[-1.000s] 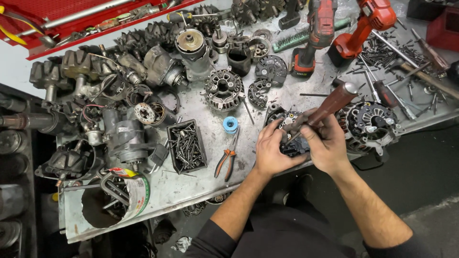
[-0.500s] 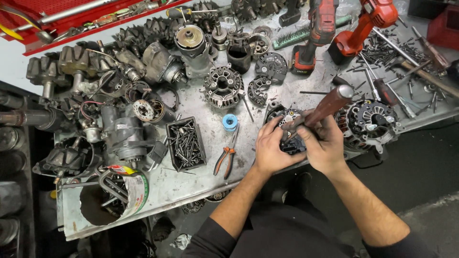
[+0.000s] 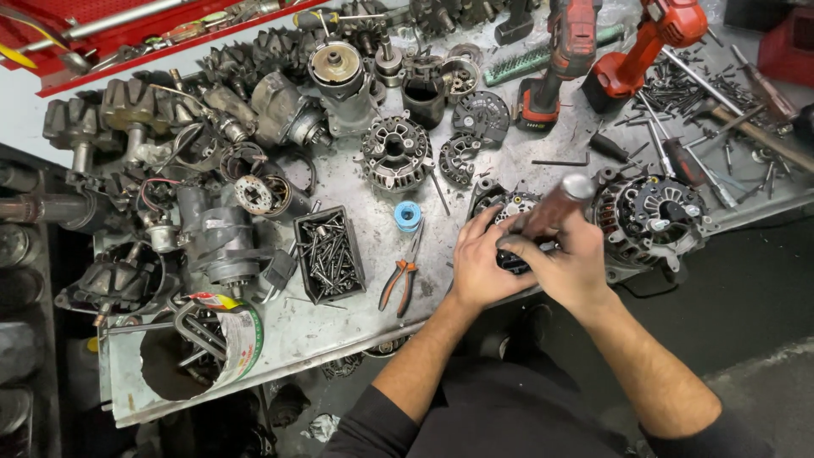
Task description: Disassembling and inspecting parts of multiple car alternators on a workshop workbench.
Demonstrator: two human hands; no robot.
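Note:
My left hand (image 3: 479,267) rests on a dark round alternator part (image 3: 507,206) near the front edge of the metal workbench (image 3: 339,326) and steadies it. My right hand (image 3: 572,267) grips a brown-handled tool (image 3: 551,209) whose handle slants up to the right, its tip hidden down among my fingers and the part. Both hands sit close together, fingers touching over the part. Another black alternator (image 3: 649,216) lies just right of my right hand.
Orange-handled pliers (image 3: 400,276), a blue tape roll (image 3: 408,215) and a black tray of screws (image 3: 329,254) lie left of my hands. Several alternator housings, rotors and two red power drills (image 3: 566,59) crowd the bench. A red tool drawer (image 3: 102,30) sits far left.
The tool handle has tipped more upright and drawn in toward my hands. Both hands stay on the part, with the fingers shifted slightly.

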